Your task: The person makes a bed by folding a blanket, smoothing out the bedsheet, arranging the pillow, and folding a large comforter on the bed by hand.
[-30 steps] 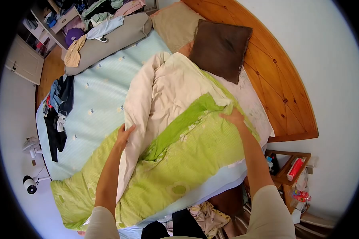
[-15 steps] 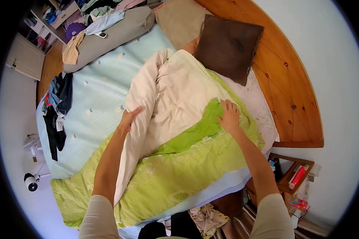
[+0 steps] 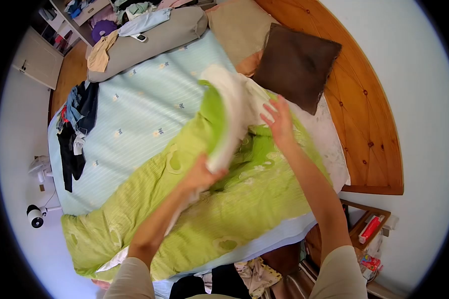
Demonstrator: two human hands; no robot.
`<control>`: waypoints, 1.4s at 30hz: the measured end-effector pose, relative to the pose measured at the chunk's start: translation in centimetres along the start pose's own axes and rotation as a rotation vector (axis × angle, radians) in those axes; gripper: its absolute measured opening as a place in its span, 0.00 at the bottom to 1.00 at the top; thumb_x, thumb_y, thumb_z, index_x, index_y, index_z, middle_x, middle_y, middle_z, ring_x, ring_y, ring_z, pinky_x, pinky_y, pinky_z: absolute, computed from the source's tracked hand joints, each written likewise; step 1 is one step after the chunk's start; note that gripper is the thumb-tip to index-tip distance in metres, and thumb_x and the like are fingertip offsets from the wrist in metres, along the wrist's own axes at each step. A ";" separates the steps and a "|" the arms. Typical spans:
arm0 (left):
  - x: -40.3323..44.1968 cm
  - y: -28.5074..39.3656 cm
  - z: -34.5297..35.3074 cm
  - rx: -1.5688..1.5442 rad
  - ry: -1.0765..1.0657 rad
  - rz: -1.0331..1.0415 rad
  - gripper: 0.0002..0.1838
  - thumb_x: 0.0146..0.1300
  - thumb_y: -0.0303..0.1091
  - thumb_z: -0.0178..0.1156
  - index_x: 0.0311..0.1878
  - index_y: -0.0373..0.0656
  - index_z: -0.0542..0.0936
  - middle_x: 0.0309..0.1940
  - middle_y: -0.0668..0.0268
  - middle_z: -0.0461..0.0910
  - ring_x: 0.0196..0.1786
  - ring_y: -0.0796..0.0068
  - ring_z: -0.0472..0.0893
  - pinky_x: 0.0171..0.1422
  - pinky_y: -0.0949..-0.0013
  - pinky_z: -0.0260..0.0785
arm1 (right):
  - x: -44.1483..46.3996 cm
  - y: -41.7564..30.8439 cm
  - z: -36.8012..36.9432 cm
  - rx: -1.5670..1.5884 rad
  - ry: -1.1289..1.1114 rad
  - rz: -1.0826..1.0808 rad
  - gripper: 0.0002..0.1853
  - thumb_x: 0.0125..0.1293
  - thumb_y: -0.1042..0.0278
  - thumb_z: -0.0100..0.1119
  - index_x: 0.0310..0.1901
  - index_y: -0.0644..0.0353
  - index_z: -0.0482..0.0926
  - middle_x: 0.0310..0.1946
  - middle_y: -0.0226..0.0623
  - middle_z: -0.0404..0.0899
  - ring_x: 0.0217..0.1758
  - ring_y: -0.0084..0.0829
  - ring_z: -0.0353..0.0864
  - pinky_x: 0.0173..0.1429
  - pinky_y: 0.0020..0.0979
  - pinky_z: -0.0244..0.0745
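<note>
A green patterned cover (image 3: 174, 164) lies bunched across the near part of the bed, together with a cream quilt (image 3: 229, 94) whose raised fold is blurred by motion. My left hand (image 3: 202, 174) is closed on the lower end of that cream fold, near the middle of the view. Over the cover's right part, my right hand (image 3: 280, 122) has its fingers spread, and nothing is held in it. Beyond it lie a dark brown cushion (image 3: 298, 65) and a beige pillow (image 3: 242, 27), against the wooden headboard (image 3: 356, 104).
A long grey bolster (image 3: 155, 42) with clothes on it lies along the bed's far side. Dark clothes (image 3: 80, 119) lie at the left edge. At the right stands a wooden bedside table (image 3: 356, 234) holding a red package (image 3: 369, 229). A white fan (image 3: 40, 169) is at far left.
My left hand has moved right, carrying the cream fold over, and more green cover shows on the left. My right hand has lifted off the green cloth with fingers spread. The view has shifted slightly.
</note>
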State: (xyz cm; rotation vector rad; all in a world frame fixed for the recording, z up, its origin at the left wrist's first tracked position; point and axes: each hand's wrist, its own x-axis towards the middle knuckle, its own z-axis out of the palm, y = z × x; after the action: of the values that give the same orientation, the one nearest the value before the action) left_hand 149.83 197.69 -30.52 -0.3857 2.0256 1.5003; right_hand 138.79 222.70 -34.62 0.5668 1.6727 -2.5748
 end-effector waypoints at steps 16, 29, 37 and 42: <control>-7.5 -15.5 17.0 1.025 -0.517 0.888 0.35 0.53 0.27 0.52 0.66 0.61 0.60 0.40 0.65 0.74 0.37 0.67 0.79 0.34 0.68 0.74 | -3.2 -0.3 -15.4 -0.921 0.012 0.374 0.41 0.57 0.42 0.56 0.66 0.59 0.56 0.60 0.46 0.64 0.62 0.39 0.65 0.64 0.37 0.59; -11.3 -3.5 6.9 0.258 -0.005 0.750 0.40 0.39 0.18 0.52 0.63 0.49 0.65 0.33 0.57 0.74 0.33 0.61 0.77 0.35 0.66 0.72 | -1.0 -13.9 -0.5 0.071 -0.215 0.018 0.22 0.52 0.76 0.49 0.52 0.66 0.70 0.44 0.44 0.76 0.41 0.37 0.80 0.45 0.34 0.78; -8.2 -13.1 17.5 0.962 -0.376 0.648 0.42 0.43 0.26 0.60 0.66 0.47 0.58 0.54 0.59 0.66 0.54 0.60 0.69 0.49 0.63 0.66 | -9.1 -6.8 -22.3 -0.670 0.611 0.564 0.28 0.63 0.61 0.54 0.63 0.58 0.61 0.60 0.42 0.61 0.56 0.38 0.69 0.52 0.34 0.71; -8.5 -20.5 16.5 0.979 -0.264 0.547 0.41 0.46 0.30 0.62 0.66 0.51 0.59 0.58 0.59 0.62 0.63 0.57 0.61 0.59 0.48 0.58 | -15.2 -0.6 -23.9 -0.476 0.552 0.113 0.46 0.51 0.48 0.66 0.67 0.56 0.52 0.63 0.49 0.54 0.62 0.45 0.59 0.63 0.43 0.59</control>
State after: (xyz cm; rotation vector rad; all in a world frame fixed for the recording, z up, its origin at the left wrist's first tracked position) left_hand 172.40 205.56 -44.43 0.7583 2.4337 0.5788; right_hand 159.74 241.47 -37.96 1.3576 2.2174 -1.9279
